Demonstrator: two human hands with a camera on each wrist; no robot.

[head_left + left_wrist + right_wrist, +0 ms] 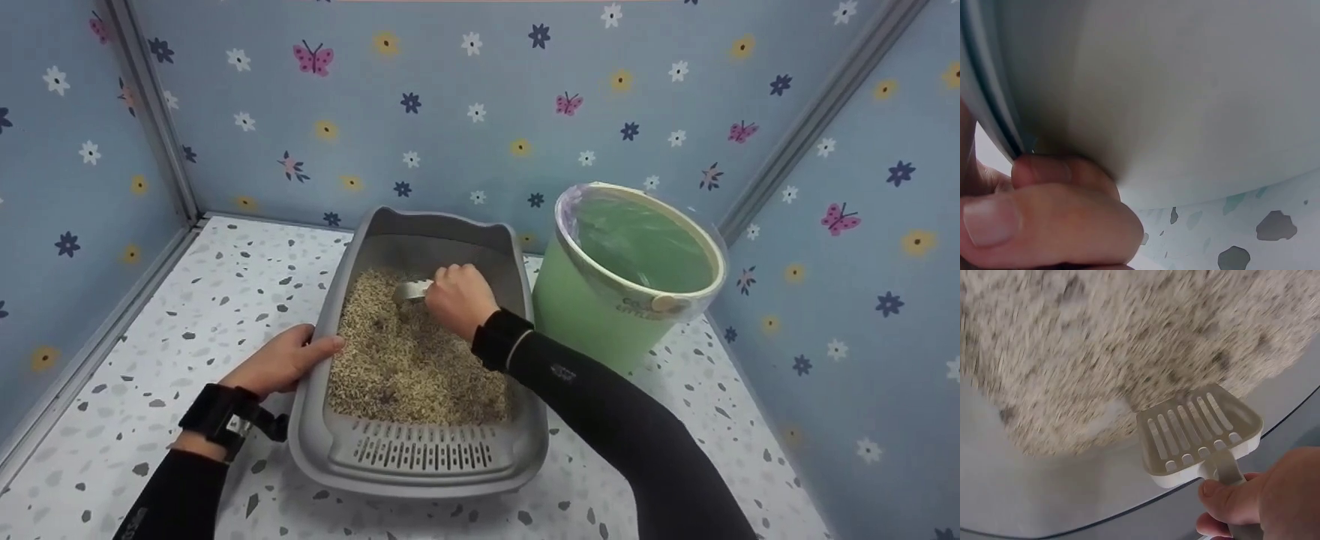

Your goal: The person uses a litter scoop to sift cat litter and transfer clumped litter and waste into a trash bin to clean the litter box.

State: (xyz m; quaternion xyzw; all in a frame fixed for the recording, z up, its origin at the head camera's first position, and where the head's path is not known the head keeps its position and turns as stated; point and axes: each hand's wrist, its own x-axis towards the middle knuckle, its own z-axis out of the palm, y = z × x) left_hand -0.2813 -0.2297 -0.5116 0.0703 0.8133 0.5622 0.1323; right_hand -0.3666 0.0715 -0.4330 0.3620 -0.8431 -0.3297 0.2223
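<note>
A grey litter box (420,480) holds pale, grainy cat litter (405,375) with darker patches. My left hand (281,360) grips the box's left rim, thumb on top; in the left wrist view its curled fingers (1072,219) lie under the rim against the outer wall. Inside the box, towards its far end, my right hand (461,300) holds a slotted litter scoop (412,290) by the handle. The right wrist view shows the scoop (1199,430) with its slots bare, over the edge of the litter. Most of the handle is hidden in the right hand.
A green bin (592,322) with a clear plastic liner stands right of the box, close to its far right side. Patterned blue panels (450,112) enclose the back and both sides. The speckled white surface (225,300) lies beneath everything.
</note>
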